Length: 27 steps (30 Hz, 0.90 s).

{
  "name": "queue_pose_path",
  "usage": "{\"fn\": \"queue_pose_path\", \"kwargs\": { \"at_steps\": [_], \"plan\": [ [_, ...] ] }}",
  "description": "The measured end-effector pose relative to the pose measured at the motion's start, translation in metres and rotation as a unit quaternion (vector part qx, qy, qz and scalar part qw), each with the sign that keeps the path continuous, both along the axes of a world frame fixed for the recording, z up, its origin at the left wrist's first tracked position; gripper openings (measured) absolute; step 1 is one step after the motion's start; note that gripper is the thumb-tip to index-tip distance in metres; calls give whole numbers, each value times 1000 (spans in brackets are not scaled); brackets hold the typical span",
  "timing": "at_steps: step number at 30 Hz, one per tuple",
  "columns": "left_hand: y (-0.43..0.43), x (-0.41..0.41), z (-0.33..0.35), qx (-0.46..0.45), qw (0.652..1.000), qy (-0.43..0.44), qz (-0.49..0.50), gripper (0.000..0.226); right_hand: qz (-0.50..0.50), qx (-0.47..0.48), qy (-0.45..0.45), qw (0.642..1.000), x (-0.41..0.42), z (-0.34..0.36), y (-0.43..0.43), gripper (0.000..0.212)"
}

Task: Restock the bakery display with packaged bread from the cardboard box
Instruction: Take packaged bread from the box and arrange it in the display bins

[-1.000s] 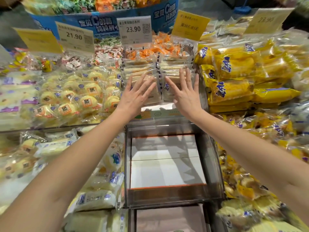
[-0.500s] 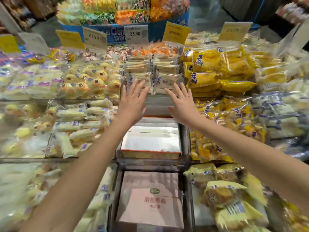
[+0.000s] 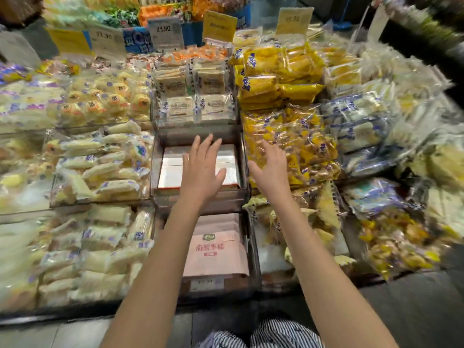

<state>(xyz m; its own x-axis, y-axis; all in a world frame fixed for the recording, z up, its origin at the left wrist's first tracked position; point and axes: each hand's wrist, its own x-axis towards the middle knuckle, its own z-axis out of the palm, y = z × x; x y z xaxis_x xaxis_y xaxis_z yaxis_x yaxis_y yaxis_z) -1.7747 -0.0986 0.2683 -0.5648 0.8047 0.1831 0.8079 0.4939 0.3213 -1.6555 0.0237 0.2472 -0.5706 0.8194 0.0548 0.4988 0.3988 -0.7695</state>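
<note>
The clear-wrapped packets of pale sliced bread (image 3: 194, 104) stand in two rows in the upper transparent bin (image 3: 195, 134) at the centre of the display. Directly below it is a second transparent bin (image 3: 200, 200) that contains a flat white box with an orange edge (image 3: 173, 172).

- Left hand (image 3: 203, 172): over the white box, palm down, fingers straight and spread; it holds nothing. Contact with the box cannot be determined.
- Right hand (image 3: 271, 172): just beside the left, over the bin's right wall and the edge of the yellow-printed snack packets (image 3: 296, 141) – fingers spread, nothing held.

The lowest bin holds a pink cardboard box with red lettering (image 3: 216, 249). Pale bread rolls in clear wrap (image 3: 100, 169) fill the bins to the left, with round yellow buns (image 3: 100, 104) above them. Bright yellow packs (image 3: 276, 79) are stacked at upper right. Price cards (image 3: 165, 33) stand along the rear – heavily blurred.
</note>
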Motion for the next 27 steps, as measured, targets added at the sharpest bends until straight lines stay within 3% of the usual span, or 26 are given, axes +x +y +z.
{"fn": "queue_pose_path", "kwargs": {
  "at_steps": [8, 13, 19, 27],
  "plan": [
    [-31, 69, -25, 92, 990, -97, -50, 61, -131, -92, 17, 987, 97, -24, -79, 65],
    [-39, 129, -49, 60, 981, -153, -104, 61, -214, -136, 0, 967, 176, -35, -111, 64],
    [-6, 232, -54, 9, 961, -125, -247, 64, -346, -121, 23, 930, 286, -32, -124, 64],
    [53, 422, -36, 12, 901, -92, -424, 65, -506, -121, 47, 853, 473, -31, -118, 66]
  ]
}}
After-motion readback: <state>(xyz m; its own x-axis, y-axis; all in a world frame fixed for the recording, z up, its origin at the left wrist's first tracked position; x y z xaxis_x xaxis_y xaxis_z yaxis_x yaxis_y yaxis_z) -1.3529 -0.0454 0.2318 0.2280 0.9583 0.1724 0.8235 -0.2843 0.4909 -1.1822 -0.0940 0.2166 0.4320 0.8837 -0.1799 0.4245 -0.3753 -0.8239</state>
